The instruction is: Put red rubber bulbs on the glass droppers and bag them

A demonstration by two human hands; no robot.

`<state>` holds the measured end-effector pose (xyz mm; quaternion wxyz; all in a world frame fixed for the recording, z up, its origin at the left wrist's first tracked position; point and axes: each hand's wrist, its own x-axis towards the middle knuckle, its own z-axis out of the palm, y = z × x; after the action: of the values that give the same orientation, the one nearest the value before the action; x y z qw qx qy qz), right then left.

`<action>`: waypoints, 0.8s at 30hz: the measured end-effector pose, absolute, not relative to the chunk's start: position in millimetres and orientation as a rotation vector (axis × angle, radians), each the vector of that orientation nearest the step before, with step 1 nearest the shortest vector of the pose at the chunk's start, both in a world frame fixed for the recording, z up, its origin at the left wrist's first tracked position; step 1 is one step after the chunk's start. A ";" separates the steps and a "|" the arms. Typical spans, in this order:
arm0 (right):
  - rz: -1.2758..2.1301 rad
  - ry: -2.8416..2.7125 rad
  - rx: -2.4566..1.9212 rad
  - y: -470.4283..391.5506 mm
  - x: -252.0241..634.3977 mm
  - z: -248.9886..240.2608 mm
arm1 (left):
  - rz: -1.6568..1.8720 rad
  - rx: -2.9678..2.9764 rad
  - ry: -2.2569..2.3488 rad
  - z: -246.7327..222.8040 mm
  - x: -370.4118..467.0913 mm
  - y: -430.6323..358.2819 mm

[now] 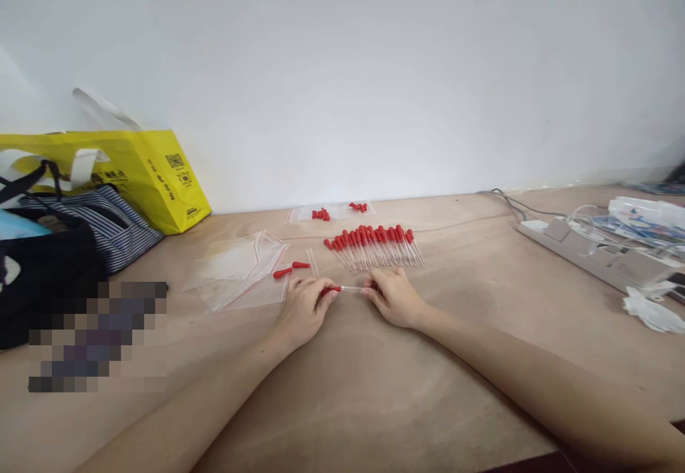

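Note:
My left hand [307,307] pinches a red rubber bulb [332,289] at the front middle of the table. A clear glass tube [351,289] runs from the bulb to my right hand [394,297], whose fingers close on its other end. Just beyond my hands lies a row of several glass droppers with red bulbs [374,243]. Two loose red bulbs [292,270] and a couple of thin clear tubes [313,262] rest beyond my left hand, beside clear plastic bags [240,266].
Bags holding more red bulbs [321,214] lie near the wall. At the left are a yellow bag [160,180], a striped pouch [115,223], a black bag [48,280] and a blurred dark item [96,341]. A power strip [589,255] with cables stands right, near crumpled white plastic [653,310].

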<state>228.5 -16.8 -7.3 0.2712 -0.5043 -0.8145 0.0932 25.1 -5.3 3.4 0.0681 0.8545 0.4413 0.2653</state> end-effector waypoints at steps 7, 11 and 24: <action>0.121 -2.232 -1.146 -23.1 228.2 -3.9 | 0.852 2.385 1.286 6.0 26.2 -5.7; -0.047 -2.236 -1.117 -23.3 228.6 -5.3 | 0.872 2.307 1.265 8.1 26.8 -7.2; -0.093 -2.172 -1.055 -26.7 220.0 -4.7 | 0.988 2.437 1.203 5.4 27.3 -10.6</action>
<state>220.0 -26.7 -4.7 0.3548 -0.4082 -0.8403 -0.0359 27.3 -10.6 5.4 0.1248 0.8361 0.4129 0.3390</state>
